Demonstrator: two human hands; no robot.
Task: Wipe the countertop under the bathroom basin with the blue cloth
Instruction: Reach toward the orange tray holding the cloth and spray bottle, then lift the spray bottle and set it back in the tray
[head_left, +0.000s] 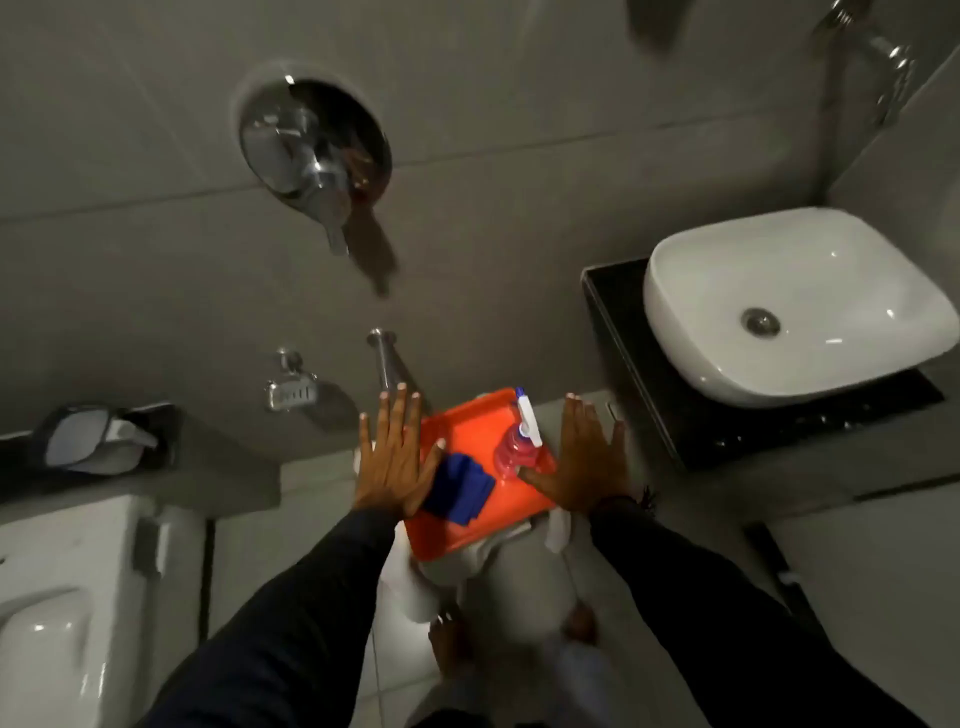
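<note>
Hovering flat, fingers spread, holding nothing: left hand (392, 462) and right hand (584, 460) either side of orange tray (467, 421). Blue cloth (460, 491) folded on tray, beside left hand. Pink spray bottle (519, 447) on tray too. White basin (795, 306) on dark bench (623, 332), right of tray.

Person's own body as seen from the head view. Both arms are covered to the wrist by long, close-fitting dark navy-to-black fabric sleeves (322, 597), plain, with no visible markings, seams or buttons. The left hand (392, 457) is bare, no ring or glove seen. The right hand (584, 457) is likewise bare; a thin dark cord wristband (641, 500) sits at its wrist, frayed ends showing. Fingernails appear short and pale.
</note>
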